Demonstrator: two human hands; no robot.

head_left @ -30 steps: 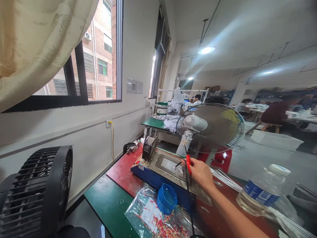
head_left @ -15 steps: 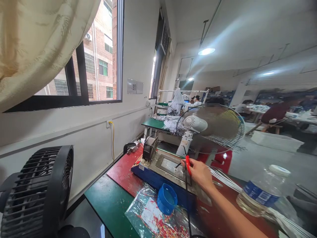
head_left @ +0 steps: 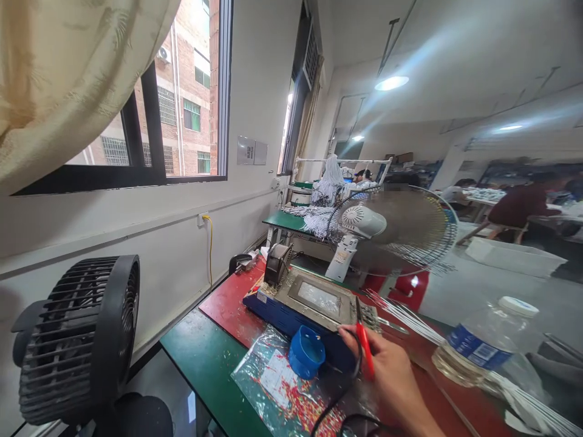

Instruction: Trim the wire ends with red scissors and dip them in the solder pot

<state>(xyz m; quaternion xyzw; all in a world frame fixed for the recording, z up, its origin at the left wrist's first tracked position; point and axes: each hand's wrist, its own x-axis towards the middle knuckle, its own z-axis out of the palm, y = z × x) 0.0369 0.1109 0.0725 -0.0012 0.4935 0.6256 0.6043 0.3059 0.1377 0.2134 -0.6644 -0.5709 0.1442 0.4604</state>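
Note:
My right hand (head_left: 392, 367) is closed around a red-handled tool (head_left: 364, 349) with a slim dark tip pointing up. Its exact kind is hard to make out. A black cable (head_left: 334, 397) loops up to my fingers; whether they grip it too, I cannot tell. Just beyond the hand sits a blue bench machine with a metal top plate (head_left: 291, 291) and a pale window. A blue round cup (head_left: 307, 358) stands in front of it on a clear plastic bag (head_left: 250, 373), beside scattered red and yellow bits (head_left: 310, 406). My left hand is out of sight.
A bottle of liquid (head_left: 483, 346) and white wire bundles (head_left: 410, 318) lie to the right. A black fan (head_left: 82, 340) is at left, and a caged fan (head_left: 396, 230) stands behind the table. People sit at far tables.
My right hand has come down and nearer, from over the machine's top to its front right side, with the red-handled tool still in it. The black cable now bends in a loop.

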